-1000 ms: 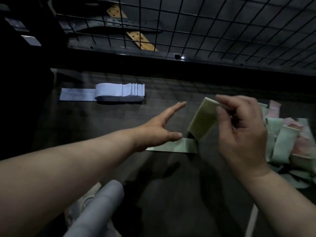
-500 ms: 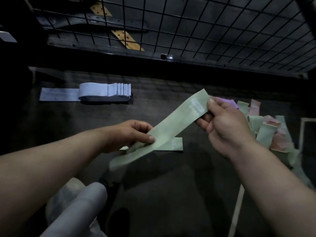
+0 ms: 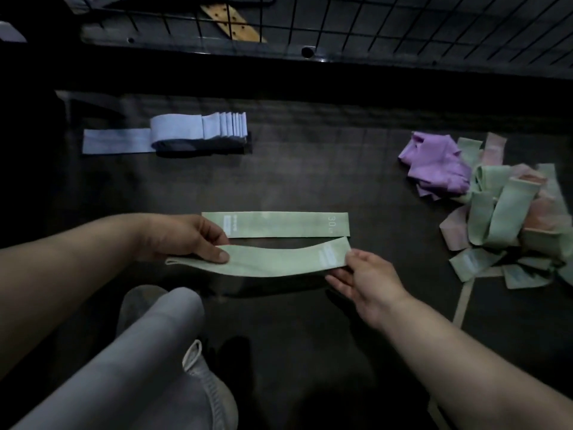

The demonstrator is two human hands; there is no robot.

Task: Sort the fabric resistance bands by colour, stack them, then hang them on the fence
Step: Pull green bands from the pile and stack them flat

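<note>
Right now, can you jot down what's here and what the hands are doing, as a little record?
left hand: pinches left end of held green band
right hand: holds its right end
flat green band: lies just beyond the held one
blue stack: far left, already sorted
unsorted pile: right side; green, pink, purple bands
fence: no bands on the part in view

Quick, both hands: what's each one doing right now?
Left hand: pinching the left end of the green band.
Right hand: pinching the same band's right end.
</note>
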